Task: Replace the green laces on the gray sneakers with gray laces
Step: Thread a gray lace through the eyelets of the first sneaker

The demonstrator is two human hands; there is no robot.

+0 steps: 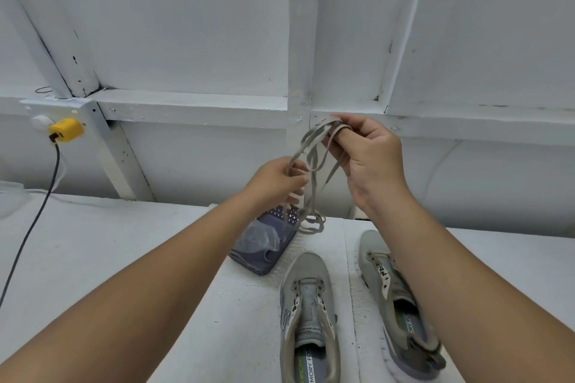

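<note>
Step in hand, as judged: separating the bundle of flat gray fabric laces (311, 165) into single lengths before threading. To do it well, one aglet end should be found and drawn out slowly while the other hand keeps the remaining loops slack; pulling against a crossing would likely tighten the tangle near the bottom. The right hand (370, 162) is raised above the white painted work surface (93, 242), fingers curled, with several loops hooked over them at the top. The left hand (273, 180) sits lower and to the left, pinching strands between thumb and fingertips. The laces run between the two hands, and the tail hangs down to a coil just above a dark blue plastic-wrapped packet (264, 246). Both gray mesh sneakers (308, 314) stand below, eyelets bare, no green laces visible on them
</note>
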